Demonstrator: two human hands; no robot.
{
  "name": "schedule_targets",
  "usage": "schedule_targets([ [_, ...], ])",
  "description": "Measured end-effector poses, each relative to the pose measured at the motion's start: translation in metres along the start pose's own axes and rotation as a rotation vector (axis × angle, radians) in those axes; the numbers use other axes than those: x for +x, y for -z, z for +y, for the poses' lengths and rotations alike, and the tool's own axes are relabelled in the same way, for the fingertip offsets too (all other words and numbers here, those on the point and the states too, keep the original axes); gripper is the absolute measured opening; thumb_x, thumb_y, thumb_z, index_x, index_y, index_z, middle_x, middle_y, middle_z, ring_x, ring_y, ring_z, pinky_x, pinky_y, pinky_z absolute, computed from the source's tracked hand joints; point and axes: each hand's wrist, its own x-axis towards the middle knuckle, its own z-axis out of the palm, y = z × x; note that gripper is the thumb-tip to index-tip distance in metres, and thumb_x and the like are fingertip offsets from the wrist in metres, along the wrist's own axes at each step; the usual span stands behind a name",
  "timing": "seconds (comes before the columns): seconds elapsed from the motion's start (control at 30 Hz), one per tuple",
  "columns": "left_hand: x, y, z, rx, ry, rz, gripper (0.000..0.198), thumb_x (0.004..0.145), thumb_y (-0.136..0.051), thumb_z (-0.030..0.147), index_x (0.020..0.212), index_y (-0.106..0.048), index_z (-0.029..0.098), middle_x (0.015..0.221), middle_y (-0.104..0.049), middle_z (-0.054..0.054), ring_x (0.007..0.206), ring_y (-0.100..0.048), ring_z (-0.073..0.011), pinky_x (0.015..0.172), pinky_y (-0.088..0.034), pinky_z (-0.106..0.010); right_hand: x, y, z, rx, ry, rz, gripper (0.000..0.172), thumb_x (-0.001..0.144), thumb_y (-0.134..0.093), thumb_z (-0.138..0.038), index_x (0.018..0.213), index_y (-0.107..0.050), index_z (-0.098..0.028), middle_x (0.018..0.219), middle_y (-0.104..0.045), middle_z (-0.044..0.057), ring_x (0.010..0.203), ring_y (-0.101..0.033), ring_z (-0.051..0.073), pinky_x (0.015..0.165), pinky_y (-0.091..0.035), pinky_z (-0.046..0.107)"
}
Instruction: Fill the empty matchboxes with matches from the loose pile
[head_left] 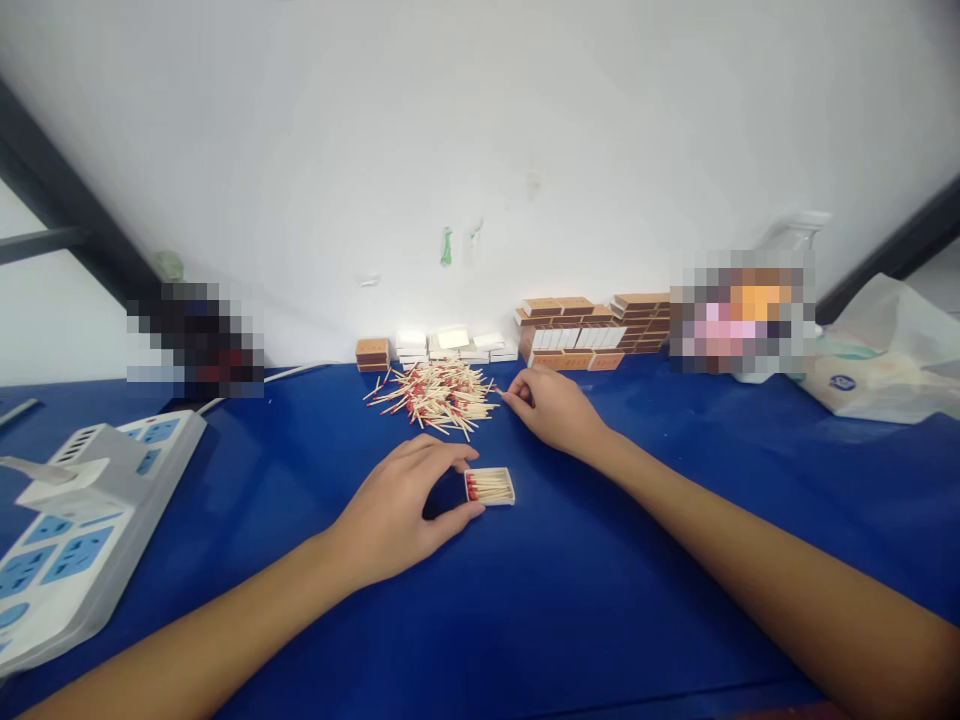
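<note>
A small white matchbox tray [490, 486] with red-tipped matches in it lies on the blue table [570, 590]. My left hand [401, 510] rests beside it, thumb and forefinger closed on the tray's left end. Farther back, my right hand [551, 408] reaches to the right edge of a loose pile of matches [437, 397]; its fingertips are pinched at the pile, on what looks like a match.
Brown matchbox sleeves [592, 318] and white inner trays [454, 345] are stacked along the wall behind the pile. A white power strip [71, 520] with a cable lies at the left. A plastic bag [881, 365] sits at the right.
</note>
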Motion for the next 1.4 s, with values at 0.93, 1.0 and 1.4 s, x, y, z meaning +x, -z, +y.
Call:
schedule_targets([
  [0.93,0.000,-0.001,0.000,-0.006,-0.005,-0.009,0.044,0.094,-0.074,0.036,0.134,-0.060,0.023,0.114,-0.073,-0.007,0.111,-0.067,-0.0253,0.101,-0.055,-0.044,-0.004,-0.005,-0.020,-0.061,0.346,-0.055,0.017,0.106,-0.053,-0.024,0.104,-0.069,-0.018,0.105,-0.063,0.009,0.095,-0.061,0.021,0.081,-0.048,0.032],
  [1.0,0.000,0.000,0.000,-0.006,0.001,-0.008,0.044,0.094,-0.074,0.036,0.134,-0.060,0.023,0.114,-0.073,-0.006,0.111,-0.067,-0.0250,0.100,-0.055,-0.044,-0.005,-0.004,-0.022,-0.119,0.357,-0.049,0.020,0.107,-0.052,-0.025,0.103,-0.070,-0.018,0.104,-0.063,0.009,0.098,-0.061,0.022,0.081,-0.049,0.033],
  [1.4,0.000,0.000,0.000,-0.009,0.004,-0.005,0.044,0.094,-0.074,0.036,0.134,-0.059,0.024,0.115,-0.073,-0.007,0.112,-0.067,-0.0261,0.100,-0.055,-0.046,-0.009,-0.003,-0.022,-0.306,0.386,-0.046,0.010,0.105,-0.056,-0.024,0.105,-0.063,-0.016,0.109,-0.064,0.012,0.099,-0.061,0.026,0.078,-0.051,0.034],
])
